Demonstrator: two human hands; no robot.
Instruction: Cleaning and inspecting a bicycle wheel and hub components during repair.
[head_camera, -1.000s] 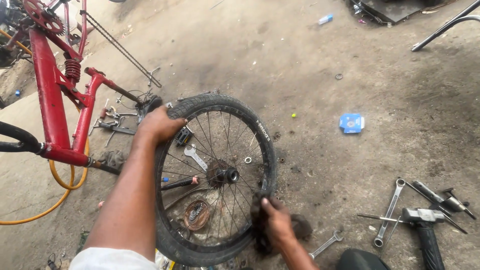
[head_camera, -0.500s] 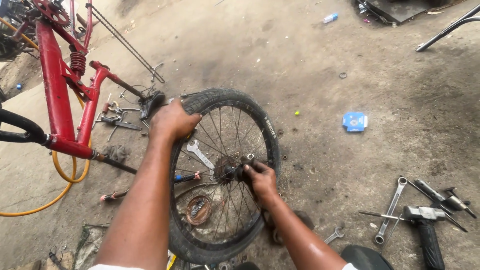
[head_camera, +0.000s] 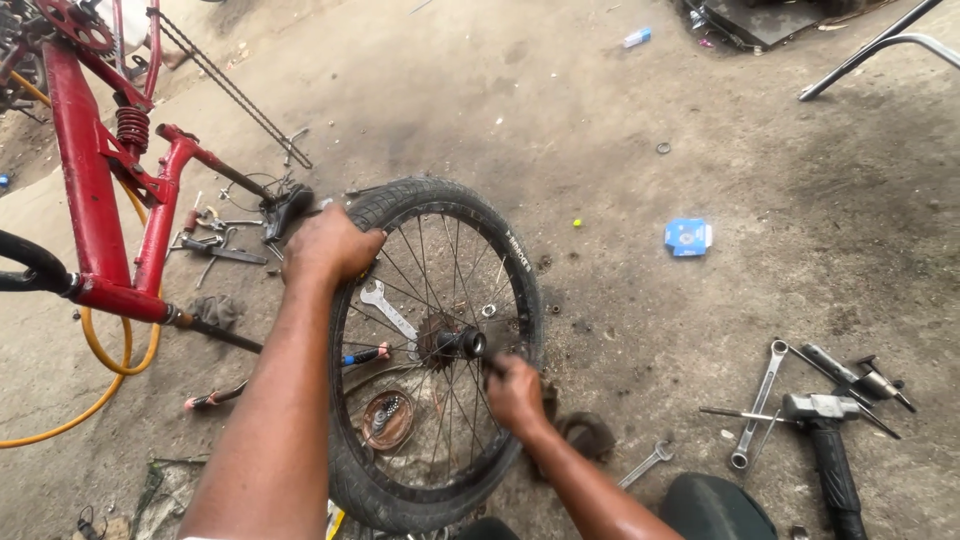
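A black bicycle wheel (head_camera: 515, 270) with thin spokes stands upright on the concrete floor in front of me. My left hand (head_camera: 328, 246) grips the tyre at its top left. My right hand (head_camera: 515, 392) is at the hub (head_camera: 462, 344), fingers closed on the axle end. Through the spokes I see a silver spanner (head_camera: 385, 310) and a small round tin of parts (head_camera: 388, 420) lying on the floor.
A red bicycle frame (head_camera: 95, 200) with chain lies at left over a yellow hose (head_camera: 105, 365). Spanners and a hammer (head_camera: 820, 440) lie at right. A blue packet (head_camera: 687, 237) rests farther back, a dark rag (head_camera: 588, 435) beside the wheel.
My right hand has moved from the tyre's lower right rim up to the hub. The left hand keeps its hold on the tyre top, and the view has shifted closer.
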